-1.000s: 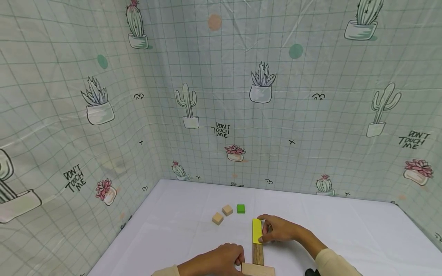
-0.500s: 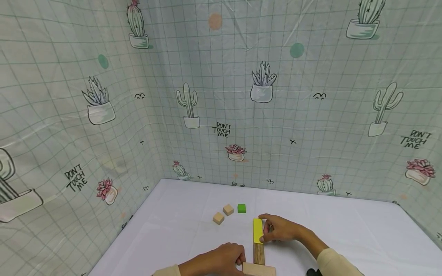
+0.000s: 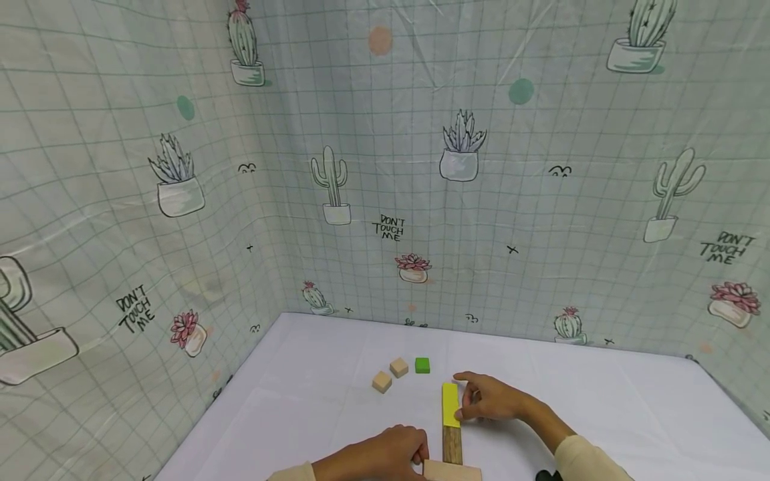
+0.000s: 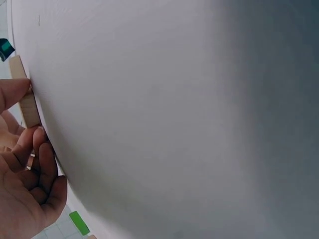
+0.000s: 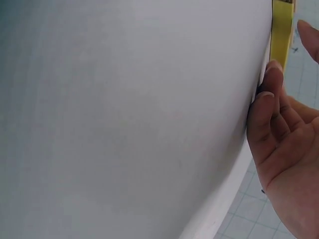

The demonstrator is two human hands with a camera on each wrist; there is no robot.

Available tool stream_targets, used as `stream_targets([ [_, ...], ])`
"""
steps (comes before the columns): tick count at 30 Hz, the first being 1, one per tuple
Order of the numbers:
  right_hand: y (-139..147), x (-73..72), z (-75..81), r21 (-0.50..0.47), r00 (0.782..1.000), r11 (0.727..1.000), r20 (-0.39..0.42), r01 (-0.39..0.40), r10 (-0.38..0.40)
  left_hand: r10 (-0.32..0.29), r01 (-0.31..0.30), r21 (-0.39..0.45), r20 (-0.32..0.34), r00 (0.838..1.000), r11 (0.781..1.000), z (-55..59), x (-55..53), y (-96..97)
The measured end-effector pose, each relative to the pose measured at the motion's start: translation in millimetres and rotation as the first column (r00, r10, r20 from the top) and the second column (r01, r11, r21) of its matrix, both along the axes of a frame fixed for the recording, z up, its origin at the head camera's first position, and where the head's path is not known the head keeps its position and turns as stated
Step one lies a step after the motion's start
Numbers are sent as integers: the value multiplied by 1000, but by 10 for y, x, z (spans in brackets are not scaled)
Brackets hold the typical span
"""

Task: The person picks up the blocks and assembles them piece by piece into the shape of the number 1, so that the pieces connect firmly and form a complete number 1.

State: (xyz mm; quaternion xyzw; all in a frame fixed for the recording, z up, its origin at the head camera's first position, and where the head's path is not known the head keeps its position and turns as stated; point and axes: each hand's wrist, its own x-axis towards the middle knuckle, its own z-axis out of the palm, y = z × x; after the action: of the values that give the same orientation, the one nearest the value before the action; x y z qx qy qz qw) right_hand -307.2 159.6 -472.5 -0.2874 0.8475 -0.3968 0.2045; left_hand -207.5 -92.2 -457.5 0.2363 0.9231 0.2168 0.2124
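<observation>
A yellow block (image 3: 450,405), a brown wood-grain block (image 3: 452,445) and a pale wooden block (image 3: 452,470) lie end to end in the head view, the pale one crosswise at the near end. My left hand (image 3: 385,453) grips the pale block's left end; in the left wrist view the thumb lies on the wooden block (image 4: 30,108) with a fingertip at its end. Beside the yellow block is my right hand (image 3: 492,399), index finger stretched past the far end. The right wrist view shows its thumb apart from the yellow block (image 5: 282,32) and a fingertip near one end.
Two pale wooden cubes (image 3: 399,367) and a green block (image 3: 422,365) lie beyond the row, to its left. A black object (image 3: 545,475) sits by the right sleeve, partly cut off. Behind the white table (image 3: 601,401) hangs a cactus-print sheet (image 3: 511,200).
My right index finger has lifted slightly off the yellow block's far end. The left hand and the blocks hold their places; the head view has shifted a little.
</observation>
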Motion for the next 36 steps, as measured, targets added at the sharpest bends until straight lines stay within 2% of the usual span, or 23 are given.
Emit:
stream_targets([
  [9,-9,-89,3,-2,995,1000,-98,23,-23,-4,4,-11,-7,1000,1000,-21,-14,-6],
  [23,-201,-210,80,23,963,994,-254,103,-94,10,-10,-15,9,1000,1000,-20,-22,13],
  [28,-240,-251,80,19,960,986,-230,166,-157,-2,2,1,40,999,1000,-179,-115,-15],
  [32,-271,-282,66,21,962,978,-184,208,-200,-38,37,13,20,999,999,-329,-181,-51],
  [36,-313,-320,49,33,959,972,-176,231,-222,-50,50,10,4,999,999,-362,-205,-60],
])
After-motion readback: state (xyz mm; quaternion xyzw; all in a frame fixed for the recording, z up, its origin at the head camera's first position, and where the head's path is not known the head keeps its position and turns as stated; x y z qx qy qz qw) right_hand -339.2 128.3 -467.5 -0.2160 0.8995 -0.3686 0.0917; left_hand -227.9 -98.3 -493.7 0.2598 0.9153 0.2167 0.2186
